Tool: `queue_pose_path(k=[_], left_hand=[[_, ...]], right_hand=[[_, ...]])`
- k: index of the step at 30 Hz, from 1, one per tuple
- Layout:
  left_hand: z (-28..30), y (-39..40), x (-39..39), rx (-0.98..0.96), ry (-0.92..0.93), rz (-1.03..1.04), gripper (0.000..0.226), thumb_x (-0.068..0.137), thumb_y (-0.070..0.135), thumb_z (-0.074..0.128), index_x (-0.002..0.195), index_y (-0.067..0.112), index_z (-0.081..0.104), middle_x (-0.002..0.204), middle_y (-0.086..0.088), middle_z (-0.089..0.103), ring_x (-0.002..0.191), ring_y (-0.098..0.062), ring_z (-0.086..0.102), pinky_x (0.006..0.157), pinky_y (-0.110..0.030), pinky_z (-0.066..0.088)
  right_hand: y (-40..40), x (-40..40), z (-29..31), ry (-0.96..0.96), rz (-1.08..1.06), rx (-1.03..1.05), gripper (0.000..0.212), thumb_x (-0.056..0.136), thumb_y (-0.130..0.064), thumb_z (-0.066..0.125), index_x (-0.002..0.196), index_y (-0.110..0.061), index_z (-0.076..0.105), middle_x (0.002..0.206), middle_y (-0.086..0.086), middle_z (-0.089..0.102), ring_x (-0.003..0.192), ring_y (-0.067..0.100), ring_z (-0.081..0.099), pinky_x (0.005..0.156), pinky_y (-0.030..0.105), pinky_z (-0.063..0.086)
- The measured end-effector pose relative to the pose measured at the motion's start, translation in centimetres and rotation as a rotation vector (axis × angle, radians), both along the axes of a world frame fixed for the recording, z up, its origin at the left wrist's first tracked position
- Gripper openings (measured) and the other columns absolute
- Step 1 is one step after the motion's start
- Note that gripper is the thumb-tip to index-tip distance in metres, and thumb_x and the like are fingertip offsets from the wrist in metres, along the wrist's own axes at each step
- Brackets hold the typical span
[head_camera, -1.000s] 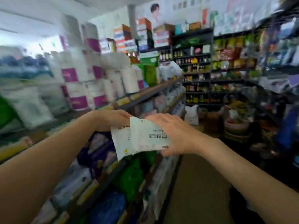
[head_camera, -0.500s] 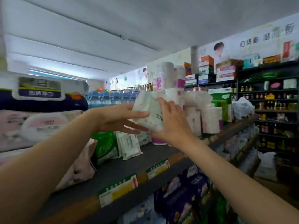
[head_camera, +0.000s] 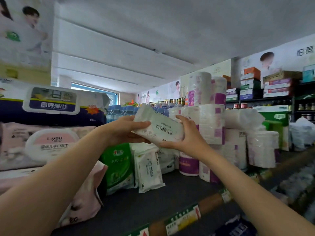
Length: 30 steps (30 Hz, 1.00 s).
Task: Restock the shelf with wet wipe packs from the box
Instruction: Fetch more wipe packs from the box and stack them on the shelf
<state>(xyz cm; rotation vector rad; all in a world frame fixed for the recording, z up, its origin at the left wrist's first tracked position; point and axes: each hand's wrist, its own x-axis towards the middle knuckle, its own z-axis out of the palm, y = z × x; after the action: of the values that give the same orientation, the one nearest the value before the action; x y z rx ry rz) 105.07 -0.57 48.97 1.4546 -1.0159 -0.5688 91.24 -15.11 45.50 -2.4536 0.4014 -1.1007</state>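
A small white wet wipe pack (head_camera: 159, 126) is held in the air above the top shelf (head_camera: 153, 200), lying roughly flat and tilted down to the right. My left hand (head_camera: 122, 132) grips its left end, thumb on top. My right hand (head_camera: 185, 136) grips its right end, fingers curled round the edge. Below the held pack, white wipe packs (head_camera: 149, 167) of the same kind stand upright on the shelf beside a green pack (head_camera: 119, 165). The box is not in view.
Large pink (head_camera: 42, 145) and blue (head_camera: 51, 104) wipe packs are stacked at the left. Wrapped tissue rolls (head_camera: 219, 126) tower at the right of the standing packs. Price tags (head_camera: 182, 218) line the shelf's front edge. Bare shelf surface lies in front of the packs.
The view rose from the aisle to the top shelf. Both hands lifted the white pack from waist height to above the standing packs and turned it flatter.
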Motion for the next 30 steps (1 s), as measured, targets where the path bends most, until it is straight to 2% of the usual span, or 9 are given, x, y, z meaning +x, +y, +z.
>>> queue_pose_path(k=[4, 7, 11, 13, 17, 22, 24, 27, 30], left_hand=[[-0.1, -1.3, 0.7, -0.145, 0.172, 0.064, 0.019, 0.086, 0.014, 0.060, 0.104, 0.006, 0.057, 0.097, -0.012, 0.064, 0.087, -0.025, 0.065, 0.059, -0.027, 0.060], [-0.3, -2.4, 0.8, -0.176, 0.227, 0.064, 0.027, 0.085, 0.013, 0.060, 0.110, 0.004, 0.054, 0.099, -0.013, 0.063, 0.088, -0.027, 0.064, 0.059, -0.028, 0.060], [0.0, -3.0, 0.5, -0.155, 0.221, 0.042, 0.021, 0.086, 0.014, 0.059, 0.106, 0.007, 0.056, 0.097, -0.012, 0.064, 0.086, -0.027, 0.065, 0.056, -0.027, 0.060], [0.3, -2.8, 0.5, -0.141, 0.203, 0.024, 0.018, 0.086, 0.016, 0.059, 0.103, 0.009, 0.058, 0.099, -0.012, 0.065, 0.086, -0.027, 0.066, 0.053, -0.025, 0.059], [0.4, -2.1, 0.9, -0.117, 0.173, 0.015, 0.020, 0.089, 0.025, 0.056, 0.103, 0.011, 0.058, 0.100, -0.012, 0.067, 0.087, -0.025, 0.068, 0.058, -0.025, 0.059], [1.0, -1.4, 2.3, 0.038, -0.065, 0.228, 0.017, 0.090, 0.023, 0.056, 0.099, 0.009, 0.055, 0.089, -0.008, 0.067, 0.078, -0.019, 0.065, 0.057, -0.024, 0.058], [1.4, -1.5, 2.4, 0.120, -0.190, 0.286, 0.018, 0.089, 0.023, 0.058, 0.097, 0.007, 0.055, 0.087, -0.007, 0.067, 0.077, -0.018, 0.065, 0.057, -0.023, 0.057], [1.9, -2.3, 1.6, 0.176, -0.220, 0.161, 0.014, 0.088, 0.023, 0.058, 0.091, 0.009, 0.057, 0.085, -0.004, 0.069, 0.073, -0.014, 0.067, 0.062, -0.021, 0.058], [2.2, -4.1, -0.3, 0.319, -0.385, 0.031, 0.006, 0.090, 0.017, 0.053, 0.092, 0.012, 0.057, 0.084, -0.002, 0.068, 0.072, -0.010, 0.066, 0.067, -0.019, 0.057]], right_hand=[[-1.5, -0.7, 0.1, -0.242, 0.309, 0.821, 0.075, 0.075, -0.003, 0.073, 0.138, -0.005, 0.031, 0.129, 0.013, 0.052, 0.106, 0.023, 0.059, 0.073, 0.024, 0.056], [-1.8, -0.7, 0.4, -0.273, 0.431, 0.917, 0.048, 0.080, 0.008, 0.062, 0.126, 0.004, 0.048, 0.112, 0.016, 0.063, 0.081, 0.017, 0.064, 0.054, 0.017, 0.054], [-1.3, -0.5, 0.9, -0.343, 0.549, 1.006, 0.033, 0.083, 0.005, 0.060, 0.115, -0.004, 0.057, 0.096, 0.009, 0.066, 0.064, 0.011, 0.064, 0.043, 0.015, 0.047], [-1.5, -0.1, 1.0, -0.344, 0.514, 0.977, 0.033, 0.082, 0.003, 0.062, 0.113, -0.007, 0.058, 0.100, 0.009, 0.067, 0.070, 0.012, 0.066, 0.048, 0.018, 0.050], [-2.8, -0.3, 1.3, -0.366, 0.370, 0.818, 0.041, 0.076, -0.001, 0.070, 0.112, -0.015, 0.058, 0.109, 0.012, 0.068, 0.095, 0.025, 0.066, 0.086, 0.039, 0.054], [-3.6, -2.7, 3.6, -0.404, 0.159, 0.432, 0.028, 0.074, -0.011, 0.075, 0.091, -0.022, 0.056, 0.090, 0.000, 0.067, 0.075, 0.008, 0.062, 0.059, 0.019, 0.044], [-4.0, -3.4, 4.6, -0.344, 0.175, 0.348, 0.031, 0.071, -0.011, 0.077, 0.098, -0.013, 0.062, 0.090, 0.002, 0.066, 0.078, 0.010, 0.061, 0.066, 0.017, 0.050], [-3.6, -3.3, 4.6, -0.056, 0.287, 0.267, 0.049, 0.064, -0.014, 0.080, 0.110, -0.007, 0.061, 0.102, 0.008, 0.066, 0.099, 0.021, 0.062, 0.090, 0.033, 0.052], [-3.3, -2.7, 4.3, 0.111, 0.295, 0.157, 0.037, 0.071, -0.010, 0.077, 0.106, -0.013, 0.062, 0.082, -0.007, 0.061, 0.080, 0.010, 0.059, 0.075, 0.022, 0.051]])
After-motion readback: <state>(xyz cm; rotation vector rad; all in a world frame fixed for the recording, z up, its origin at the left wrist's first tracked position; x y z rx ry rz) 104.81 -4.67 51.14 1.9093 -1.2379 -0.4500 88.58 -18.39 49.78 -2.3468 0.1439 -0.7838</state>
